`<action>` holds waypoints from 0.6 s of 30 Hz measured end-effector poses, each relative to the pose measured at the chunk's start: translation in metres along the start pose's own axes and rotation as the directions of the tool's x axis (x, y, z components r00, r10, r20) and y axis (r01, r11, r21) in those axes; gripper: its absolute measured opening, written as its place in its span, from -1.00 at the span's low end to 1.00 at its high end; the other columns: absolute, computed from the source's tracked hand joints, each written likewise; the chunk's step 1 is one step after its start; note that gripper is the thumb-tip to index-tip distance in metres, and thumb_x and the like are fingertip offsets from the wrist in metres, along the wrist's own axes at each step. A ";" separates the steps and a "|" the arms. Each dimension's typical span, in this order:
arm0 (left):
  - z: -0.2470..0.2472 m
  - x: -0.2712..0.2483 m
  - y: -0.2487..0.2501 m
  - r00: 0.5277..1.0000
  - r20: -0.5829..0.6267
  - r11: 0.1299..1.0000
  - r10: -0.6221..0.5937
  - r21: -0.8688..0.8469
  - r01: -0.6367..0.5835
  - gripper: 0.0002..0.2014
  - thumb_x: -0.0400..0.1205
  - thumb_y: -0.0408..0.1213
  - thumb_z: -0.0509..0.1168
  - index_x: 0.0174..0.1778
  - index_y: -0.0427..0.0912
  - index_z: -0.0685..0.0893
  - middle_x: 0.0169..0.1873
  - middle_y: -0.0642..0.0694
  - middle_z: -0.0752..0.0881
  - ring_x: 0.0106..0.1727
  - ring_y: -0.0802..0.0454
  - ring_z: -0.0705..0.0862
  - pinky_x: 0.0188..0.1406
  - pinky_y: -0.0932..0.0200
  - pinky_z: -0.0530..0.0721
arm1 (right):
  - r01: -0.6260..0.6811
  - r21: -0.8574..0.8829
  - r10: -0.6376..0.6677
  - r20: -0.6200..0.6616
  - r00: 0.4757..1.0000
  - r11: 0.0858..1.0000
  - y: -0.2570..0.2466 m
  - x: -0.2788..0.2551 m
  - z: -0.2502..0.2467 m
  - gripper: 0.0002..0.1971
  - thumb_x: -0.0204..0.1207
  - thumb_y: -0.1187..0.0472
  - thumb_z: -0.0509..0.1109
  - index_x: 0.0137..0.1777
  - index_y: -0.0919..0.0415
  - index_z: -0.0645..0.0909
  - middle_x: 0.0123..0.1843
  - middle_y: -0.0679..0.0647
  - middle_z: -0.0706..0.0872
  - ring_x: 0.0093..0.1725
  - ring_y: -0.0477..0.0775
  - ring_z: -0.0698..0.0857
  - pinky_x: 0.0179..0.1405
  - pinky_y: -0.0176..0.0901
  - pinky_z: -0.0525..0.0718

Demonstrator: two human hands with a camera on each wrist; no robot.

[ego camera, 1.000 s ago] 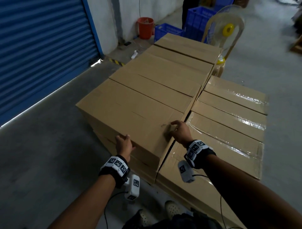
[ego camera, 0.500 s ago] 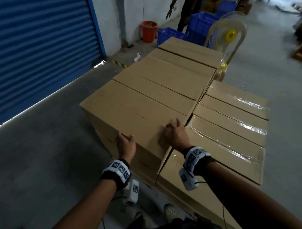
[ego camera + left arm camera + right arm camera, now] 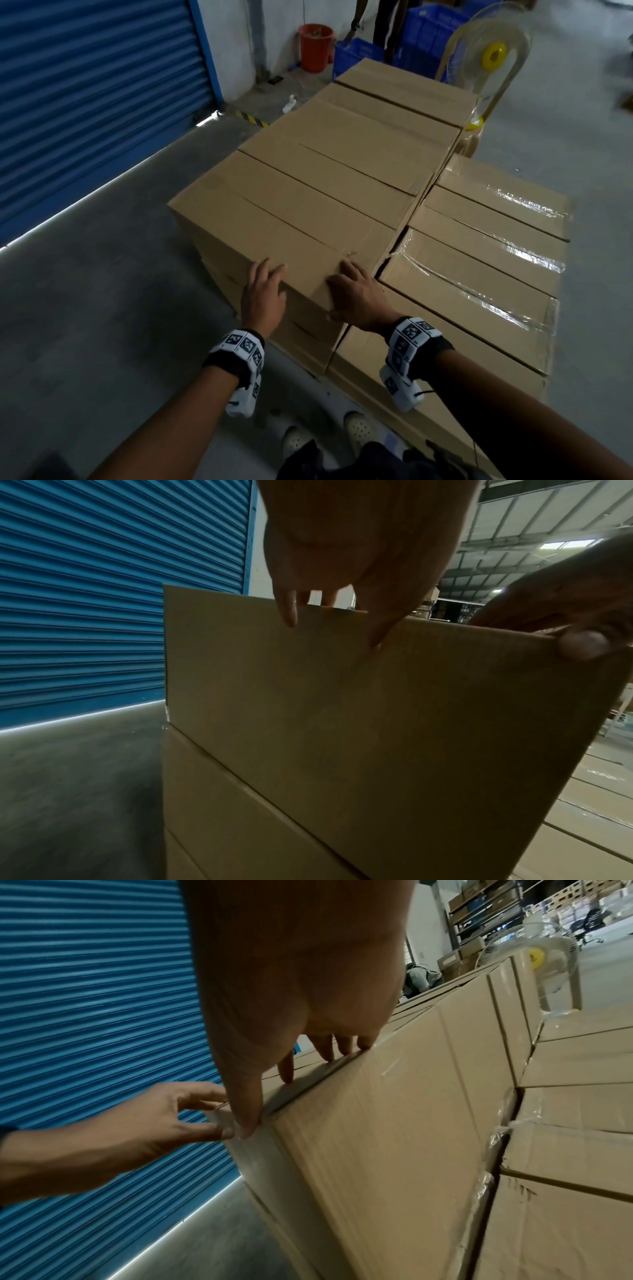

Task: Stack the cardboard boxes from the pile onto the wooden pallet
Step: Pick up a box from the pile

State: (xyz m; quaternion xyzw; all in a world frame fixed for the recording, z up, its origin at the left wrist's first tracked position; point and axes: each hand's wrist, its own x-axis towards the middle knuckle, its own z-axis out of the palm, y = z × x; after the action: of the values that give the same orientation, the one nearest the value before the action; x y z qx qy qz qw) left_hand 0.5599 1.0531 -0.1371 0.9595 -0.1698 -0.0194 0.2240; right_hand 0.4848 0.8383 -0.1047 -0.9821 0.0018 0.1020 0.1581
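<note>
Resting open on one box [image 3: 281, 236] — left hand [image 3: 262, 294], right hand [image 3: 356, 298] — gripping nothing.

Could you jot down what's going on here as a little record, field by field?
place: warehouse floor beside a blue shutter
top box: nearest on the higher stack, plain cardboard
left hand: fingers on the box's near top edge, thumb on its front
right hand: fingers spread on the box's top near its right corner
lower boxes: to the right, taped shiny
behind: orange bucket, fan
pallet: not visible
</note>
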 end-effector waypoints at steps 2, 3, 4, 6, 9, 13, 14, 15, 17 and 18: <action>0.003 -0.002 -0.003 1.000 -0.022 0.998 0.003 -0.055 -0.004 -0.43 0.64 -0.37 0.41 0.60 -0.08 0.51 0.71 -0.14 0.28 0.73 -0.12 0.16 0.58 -0.14 0.47 | -0.008 0.005 0.008 0.015 1.000 1.000 0.000 -0.001 -0.001 -0.09 0.33 -0.28 0.56 0.65 -0.11 0.28 0.75 0.18 0.08 0.72 0.36 0.01 0.65 0.37 0.22; 0.005 -0.004 -0.003 0.998 -0.048 0.995 -0.030 -0.092 0.025 -0.43 0.65 -0.36 0.40 0.61 -0.09 0.49 0.73 -0.16 0.22 0.74 -0.13 0.16 0.59 -0.11 0.46 | -0.011 0.005 0.011 0.019 1.000 1.000 -0.001 -0.001 -0.002 -0.09 0.33 -0.28 0.56 0.65 -0.11 0.28 0.75 0.18 0.08 0.72 0.36 0.01 0.65 0.37 0.22; 0.010 -0.006 -0.005 0.994 -0.075 0.988 -0.080 -0.141 0.069 -0.42 0.67 -0.34 0.38 0.64 -0.11 0.44 0.74 -0.19 0.16 0.74 -0.15 0.15 0.59 -0.06 0.44 | -0.011 0.000 0.011 0.021 1.000 1.000 -0.001 -0.002 -0.003 -0.08 0.33 -0.27 0.57 0.66 -0.10 0.28 0.75 0.18 0.08 0.72 0.36 0.01 0.64 0.38 0.22; 0.024 -0.013 -0.010 0.963 -0.123 0.940 -0.238 -0.280 0.196 -0.38 0.69 -0.30 0.36 0.68 -0.14 0.34 0.75 -0.25 0.13 0.73 -0.20 0.18 0.55 -0.05 0.42 | -0.016 -0.004 0.016 0.031 0.999 1.000 -0.002 -0.003 -0.006 -0.08 0.34 -0.27 0.56 0.67 -0.10 0.27 0.76 0.18 0.06 0.72 0.35 -0.01 0.65 0.39 0.20; 0.051 -0.023 -0.017 0.828 0.012 0.667 -0.560 -0.587 0.459 -0.38 0.72 -0.30 0.33 0.68 -0.28 0.27 0.66 -0.36 0.31 0.65 -0.34 0.34 0.57 -0.23 0.43 | -0.011 0.000 0.011 0.049 0.999 1.000 -0.004 -0.005 -0.010 -0.11 0.37 -0.27 0.54 0.67 -0.11 0.26 0.77 0.18 0.03 0.73 0.34 -0.03 0.66 0.39 0.17; 0.108 -0.033 -0.029 0.571 0.443 0.124 -0.691 -0.706 0.697 -0.42 0.74 0.00 0.27 0.60 -0.28 0.44 0.58 -0.27 0.49 0.51 -0.31 0.52 0.51 -0.21 0.51 | 0.048 -0.086 -0.044 0.042 0.998 0.995 -0.001 -0.007 -0.005 -0.12 0.44 -0.36 0.41 0.69 -0.11 0.17 0.78 0.19 -0.06 0.74 0.33 -0.10 0.68 0.39 0.09; 0.122 -0.037 -0.029 0.557 0.518 0.051 -0.649 -0.701 0.712 -0.40 0.73 0.08 0.22 0.58 -0.25 0.44 0.58 -0.21 0.50 0.51 -0.27 0.52 0.53 -0.24 0.49 | 0.071 -0.116 -0.067 0.038 0.997 0.991 0.001 -0.007 -0.003 -0.11 0.45 -0.39 0.36 0.70 -0.10 0.14 0.78 0.18 -0.10 0.74 0.31 -0.14 0.69 0.38 0.03; 0.128 -0.041 -0.023 0.564 0.563 0.006 -0.604 -0.705 0.709 -0.43 0.78 0.07 0.15 0.60 -0.25 0.42 0.58 -0.15 0.48 0.53 -0.25 0.49 0.56 -0.27 0.45 | 0.097 -0.149 -0.092 0.037 0.995 0.984 0.004 -0.006 -0.001 -0.09 0.46 -0.43 0.31 0.72 -0.07 0.10 0.78 0.18 -0.14 0.74 0.29 -0.18 0.70 0.35 -0.03; 0.141 -0.045 -0.008 0.583 0.598 -0.061 -0.550 -0.725 0.686 -0.49 0.87 -0.06 0.02 0.70 -0.23 0.29 0.63 -0.16 0.38 0.61 -0.27 0.39 0.61 -0.29 0.38 | 0.153 -0.204 -0.146 0.047 0.988 0.967 0.011 -0.004 0.000 -0.02 0.45 -0.51 0.21 0.75 0.00 0.03 0.78 0.20 -0.19 0.74 0.26 -0.22 0.71 0.30 -0.13; 0.143 -0.046 0.001 0.577 0.603 -0.103 -0.550 -0.735 0.670 -0.50 0.88 -0.10 -0.01 0.74 -0.19 0.22 0.67 -0.23 0.33 0.63 -0.31 0.36 0.59 -0.28 0.40 | 0.177 -0.220 -0.168 0.058 0.984 0.959 0.015 -0.002 0.000 0.01 0.44 -0.54 0.17 0.76 0.02 0.00 0.78 0.20 -0.20 0.74 0.25 -0.23 0.70 0.29 -0.15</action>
State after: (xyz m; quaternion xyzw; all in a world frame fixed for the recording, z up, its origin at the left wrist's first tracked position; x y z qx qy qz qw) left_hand 0.4998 1.0077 -0.2669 0.5863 0.3249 -0.2639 0.6935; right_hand 0.4822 0.8238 -0.1090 -0.9879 -0.0986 0.1065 0.0543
